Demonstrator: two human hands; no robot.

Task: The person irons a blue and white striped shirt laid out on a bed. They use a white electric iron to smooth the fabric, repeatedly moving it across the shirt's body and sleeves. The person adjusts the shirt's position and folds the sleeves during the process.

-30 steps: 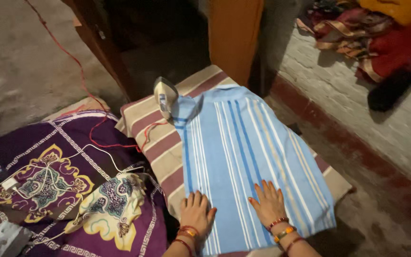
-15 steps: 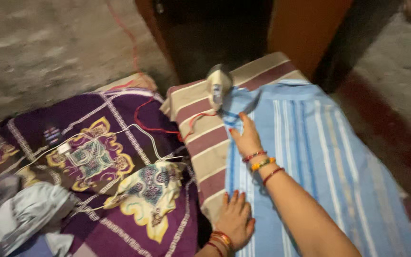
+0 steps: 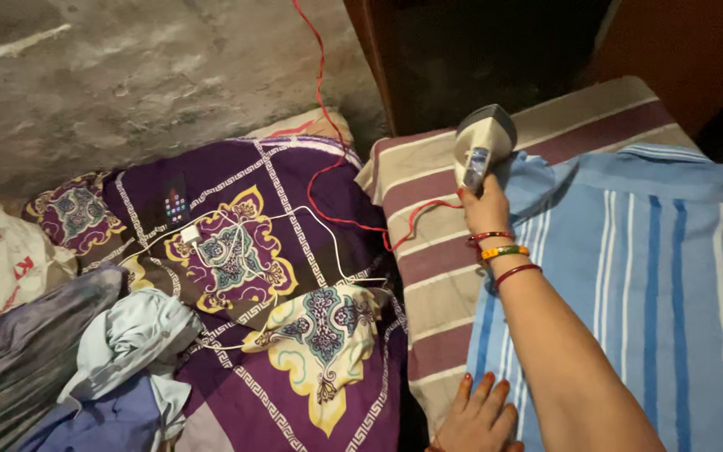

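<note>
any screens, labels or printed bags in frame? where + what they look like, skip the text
Phone: lies on the purple patterned cloth left of the ironing pad; dark slab, screen lit with small coloured dots; a white cable lies beside it.
Printed bag: far left edge, crumpled, whitish with red markings.
Iron: standing on end at the pad's far side, right hand at it; grey-cream body with a narrow bluish panel, too small to make out.
</note>
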